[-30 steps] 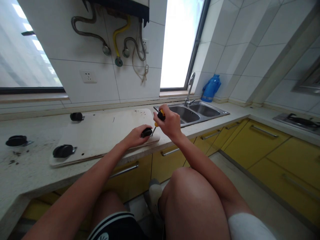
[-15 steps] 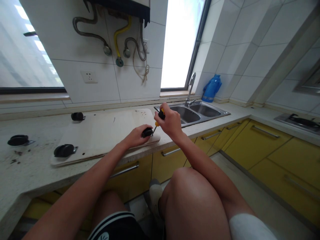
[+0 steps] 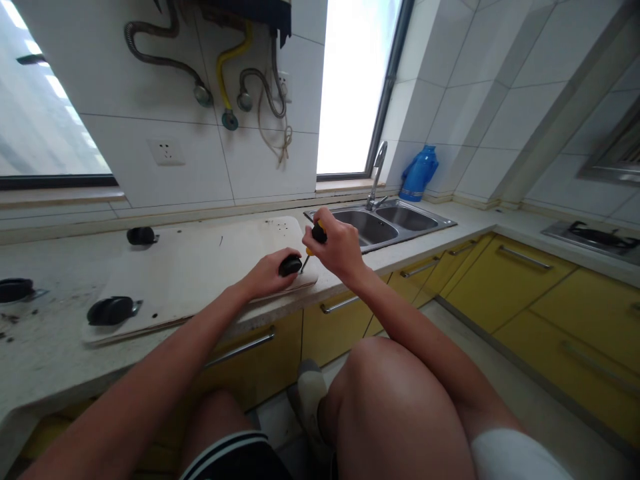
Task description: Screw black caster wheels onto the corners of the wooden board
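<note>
My left hand (image 3: 271, 273) is closed around a black caster wheel (image 3: 290, 265) at the right front corner of a white board (image 3: 200, 260). My right hand (image 3: 340, 247) grips a screwdriver (image 3: 319, 233) with a black and yellow handle. Its shaft slants down to the board's corner, right beside the caster; the tip and any screw there are too small to make out. Two more casters rest on the board's left part, one at the back (image 3: 141, 235) and one at the front (image 3: 111, 311). Another caster (image 3: 16, 289) lies on the countertop at far left.
A double steel sink (image 3: 400, 235) with a tall faucet (image 3: 379, 170) is set in the counter to the right. Behind it stands a blue thermos-like container (image 3: 419, 173). Yellow drawers (image 3: 270, 363) run below the counter, close to my knees. Dark crumbs lie at far left.
The view has turned slightly, so everything sits a little farther left. Both hands keep their holds on the caster and screwdriver, with little visible movement.
</note>
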The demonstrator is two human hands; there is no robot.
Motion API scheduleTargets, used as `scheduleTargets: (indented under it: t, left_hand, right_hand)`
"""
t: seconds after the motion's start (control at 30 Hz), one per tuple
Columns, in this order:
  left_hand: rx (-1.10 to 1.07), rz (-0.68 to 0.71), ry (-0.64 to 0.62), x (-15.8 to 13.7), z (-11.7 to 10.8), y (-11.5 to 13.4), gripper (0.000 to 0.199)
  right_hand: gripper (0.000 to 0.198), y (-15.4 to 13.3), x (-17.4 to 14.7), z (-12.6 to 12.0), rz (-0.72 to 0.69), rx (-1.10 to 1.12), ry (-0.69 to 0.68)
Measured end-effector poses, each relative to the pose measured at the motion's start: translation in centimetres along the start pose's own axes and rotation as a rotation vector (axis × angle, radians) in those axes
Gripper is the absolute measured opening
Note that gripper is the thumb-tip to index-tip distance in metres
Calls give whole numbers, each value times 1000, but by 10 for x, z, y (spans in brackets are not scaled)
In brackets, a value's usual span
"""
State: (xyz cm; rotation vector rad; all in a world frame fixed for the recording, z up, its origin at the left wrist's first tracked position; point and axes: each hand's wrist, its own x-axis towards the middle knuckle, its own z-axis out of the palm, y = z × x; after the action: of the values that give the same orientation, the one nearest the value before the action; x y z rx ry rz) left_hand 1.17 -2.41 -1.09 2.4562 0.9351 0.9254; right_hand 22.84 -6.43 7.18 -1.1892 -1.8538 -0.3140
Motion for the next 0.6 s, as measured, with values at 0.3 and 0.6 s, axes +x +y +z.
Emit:
scheduleTargets:
  t: [0.3, 0.6]
  left_hand:
    - [-126, 4, -355, 38, -32, -22, 43]
    - [-110, 54, -246, 26, -18, -25, 39]
  right_hand:
    - [10, 2, 3, 2, -243, -21, 64]
    - [11, 18, 26, -12, -360, 63, -37]
